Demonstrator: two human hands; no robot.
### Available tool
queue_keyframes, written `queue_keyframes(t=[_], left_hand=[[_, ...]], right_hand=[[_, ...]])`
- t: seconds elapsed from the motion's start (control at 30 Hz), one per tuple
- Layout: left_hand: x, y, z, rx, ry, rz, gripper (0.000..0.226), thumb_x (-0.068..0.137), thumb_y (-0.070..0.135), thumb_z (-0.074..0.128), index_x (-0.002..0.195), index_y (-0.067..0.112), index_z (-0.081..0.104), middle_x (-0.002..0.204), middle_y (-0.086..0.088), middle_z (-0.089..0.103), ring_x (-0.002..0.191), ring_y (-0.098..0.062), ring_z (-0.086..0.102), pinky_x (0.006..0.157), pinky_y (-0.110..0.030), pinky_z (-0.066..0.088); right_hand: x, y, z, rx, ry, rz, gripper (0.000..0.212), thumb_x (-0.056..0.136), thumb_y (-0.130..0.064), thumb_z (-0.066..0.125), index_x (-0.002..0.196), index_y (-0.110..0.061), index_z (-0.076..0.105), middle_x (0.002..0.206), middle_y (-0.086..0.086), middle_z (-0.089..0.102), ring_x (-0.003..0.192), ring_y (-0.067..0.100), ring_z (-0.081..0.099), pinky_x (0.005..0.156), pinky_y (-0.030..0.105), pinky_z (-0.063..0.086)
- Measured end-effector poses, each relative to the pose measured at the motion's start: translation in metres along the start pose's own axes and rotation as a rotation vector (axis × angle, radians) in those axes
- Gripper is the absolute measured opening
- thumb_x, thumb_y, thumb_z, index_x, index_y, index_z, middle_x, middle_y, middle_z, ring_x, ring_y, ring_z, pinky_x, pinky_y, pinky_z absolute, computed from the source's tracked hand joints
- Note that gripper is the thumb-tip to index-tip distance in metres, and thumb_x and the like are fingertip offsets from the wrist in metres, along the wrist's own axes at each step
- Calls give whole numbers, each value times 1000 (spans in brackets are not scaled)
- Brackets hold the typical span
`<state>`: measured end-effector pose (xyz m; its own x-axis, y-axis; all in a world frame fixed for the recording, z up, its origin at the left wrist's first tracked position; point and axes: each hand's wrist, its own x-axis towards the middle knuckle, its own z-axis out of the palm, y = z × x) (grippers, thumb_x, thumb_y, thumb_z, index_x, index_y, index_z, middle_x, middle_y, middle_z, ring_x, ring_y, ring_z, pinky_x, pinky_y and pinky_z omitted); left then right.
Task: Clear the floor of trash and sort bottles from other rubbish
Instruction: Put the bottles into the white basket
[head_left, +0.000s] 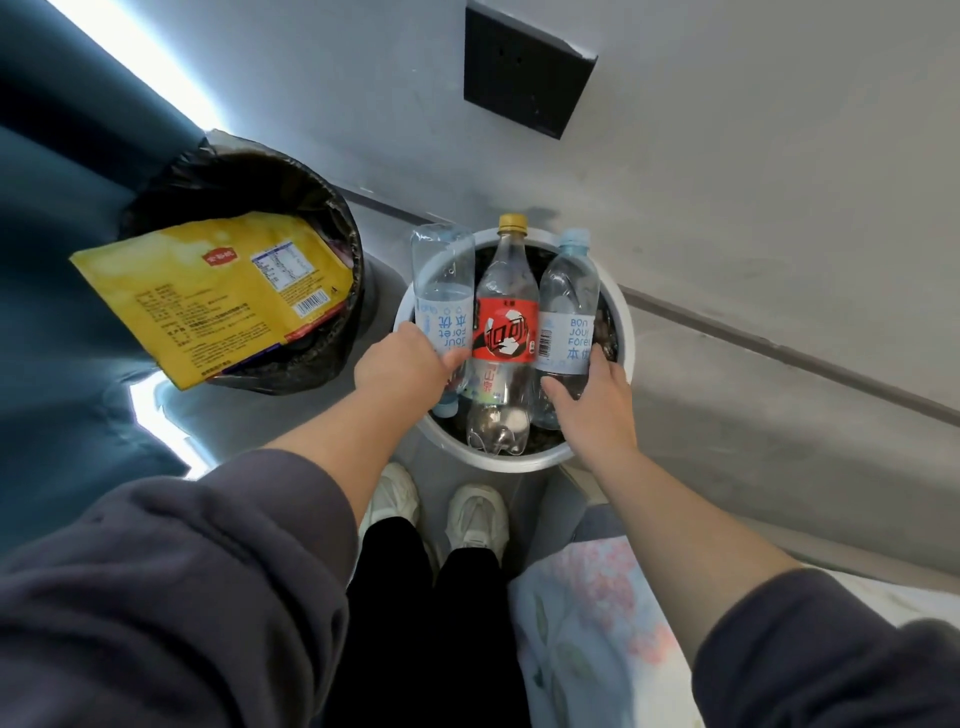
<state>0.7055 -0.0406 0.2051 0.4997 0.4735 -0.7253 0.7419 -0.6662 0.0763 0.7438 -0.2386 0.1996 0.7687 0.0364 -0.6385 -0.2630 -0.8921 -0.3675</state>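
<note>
as both hover over white bin (519, 461), left hand (402, 364) clasps left bottle (444, 306), right hand (597, 402) right bottle (566, 317).

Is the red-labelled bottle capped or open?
Capped: the red-labelled bottle has a yellow cap on its neck, at the end farthest from the person.

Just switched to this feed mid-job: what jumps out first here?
Three plastic bottles are held side by side over the white bin at centre frame: the red-label bottle in the middle, the left hand gripping the left water bottle, the right hand gripping the right water bottle. To the left, a big yellow snack packet lies across the black-lined bin.
</note>
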Motion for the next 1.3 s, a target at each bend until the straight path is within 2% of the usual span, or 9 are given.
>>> queue_keyframes(t=[0.13,0.23,0.37,0.43,0.53,0.7,0.87,1.03,1.3], left_hand=[[-18,-6,-6,61,62,46,64,87,65,47,114,7,43,104,-10,58,88,-28,58,60,-35,39],[-43,-13,-18,134,104,89,70,87,66,47,124,7,40,121,-13,51,108,-32,54,74,-40,45],[-89,-25,-36,214,170,163,70,88,67,43,128,10,38,129,-11,46,119,-31,45,87,-42,44],[-114,-36,-44,218,181,177,77,89,66,41,140,10,29,144,-13,35,133,-33,33,99,-46,39],[-150,-58,-49,229,181,163,85,91,66,35,152,14,7,161,-12,5,147,-35,4,114,-53,20],[-205,-106,-39,192,205,60,89,90,66,34,153,16,-3,160,-13,-11,147,-36,-10,116,-59,6],[-270,-167,-16,12,192,-125,85,91,65,33,154,18,-2,161,-10,-10,148,-32,-10,117,-57,6],[-339,-241,29,-132,171,-319,82,92,65,28,154,19,1,161,-8,-8,148,-30,-9,116,-56,5],[-453,-405,122,-225,239,-495,79,93,64,29,154,21,4,162,-8,-3,149,-30,-4,116,-55,8]], right_hand=[[-12,-6,-17,-144,-9,0,86,90,-51,55,154,-24,6,158,5,19,142,27,22,112,52,29],[-32,-17,-32,-276,-25,-52,85,90,-54,53,154,-26,4,161,3,12,147,28,12,115,55,22],[-64,-37,-49,-472,-70,-153,81,93,-57,44,154,-28,-2,163,2,-1,149,29,-4,116,59,12],[-83,-49,-54,-556,-77,-233,80,94,-58,40,153,-30,-5,163,3,-4,149,29,-8,116,62,8],[-112,-69,-51,-638,-79,-357,79,94,-58,39,153,-32,-5,163,2,-6,149,30,-9,114,64,5],[-161,-99,-26,-791,-110,-593,79,93,-60,40,153,-32,-2,163,4,-4,148,32,-10,112,65,3],[-224,-122,15,-949,-190,-815,78,94,-62,34,153,-32,-7,163,3,-4,148,31,-10,113,65,4],[-296,-134,62,-1042,-300,-939,77,94,-61,31,153,-33,-9,163,2,-9,148,31,-14,114,65,2],[-447,-119,183,-1246,-409,-1169,77,96,-59,31,151,-32,-16,162,3,-14,147,32,-15,113,63,0]])
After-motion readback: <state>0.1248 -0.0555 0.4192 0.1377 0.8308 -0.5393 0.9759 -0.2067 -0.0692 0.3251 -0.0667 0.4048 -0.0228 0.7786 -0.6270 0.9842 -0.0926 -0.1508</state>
